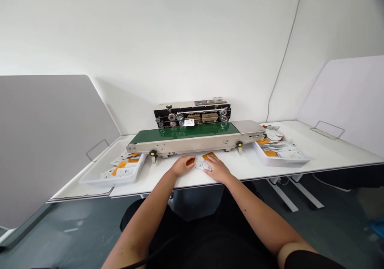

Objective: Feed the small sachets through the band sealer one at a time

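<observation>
In front of the sealing machine, both my hands rest low over the white table. My left hand is closed round the edge of a small packet whose orange side shows by the fingertips. White printed packets lie between the two hands. My right hand has its fingers and thumb closed over the right side of these packets, beside another orange packet. How many packets are there, and how they overlap, I cannot make out.
The band sealer stands behind its green conveyor belt, with one white packet upright at the rollers. White bins with orange and white packets stand left and right. Grey partitions flank the table.
</observation>
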Tool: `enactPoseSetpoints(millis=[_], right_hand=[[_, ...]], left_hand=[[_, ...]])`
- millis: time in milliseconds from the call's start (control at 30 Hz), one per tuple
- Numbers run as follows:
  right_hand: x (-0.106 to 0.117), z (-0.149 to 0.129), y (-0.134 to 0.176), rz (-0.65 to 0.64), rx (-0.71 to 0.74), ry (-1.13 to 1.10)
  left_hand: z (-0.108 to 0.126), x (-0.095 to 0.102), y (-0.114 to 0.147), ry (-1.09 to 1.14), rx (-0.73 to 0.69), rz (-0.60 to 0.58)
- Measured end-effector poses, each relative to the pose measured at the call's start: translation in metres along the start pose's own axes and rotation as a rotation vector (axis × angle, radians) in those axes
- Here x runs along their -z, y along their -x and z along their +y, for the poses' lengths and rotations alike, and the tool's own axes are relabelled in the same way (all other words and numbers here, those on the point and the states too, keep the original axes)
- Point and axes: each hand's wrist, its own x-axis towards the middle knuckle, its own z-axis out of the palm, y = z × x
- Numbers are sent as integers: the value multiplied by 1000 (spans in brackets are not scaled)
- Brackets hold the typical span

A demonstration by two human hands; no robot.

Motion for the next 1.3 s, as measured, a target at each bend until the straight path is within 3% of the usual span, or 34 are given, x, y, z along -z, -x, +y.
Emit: enactPoseSetpoints(millis=[167, 367, 500, 667, 833, 1000, 1300], right_hand=[[1, 1, 1, 13, 6, 22], [1, -16, -2, 208, 112, 58], [-8, -40, -20, 271, 207, -53], [-17, -58, -46, 247, 105, -196], [-11, -59, -55, 219, 41, -416], [-5, -54, -54, 151, -37, -601], [-18, -41, -53, 150, -139, -840]], left_hand=[[4, 5, -2, -141, -182, -15], [10, 12, 2, -463, -325, 257], [7, 15, 5, -400, -290, 398], [-2, 19, 6, -126, -75, 472], [-10, 18, 5, 212, 142, 418], [-8, 17, 2, 471, 234, 270], [-3, 15, 0, 618, 301, 169]])
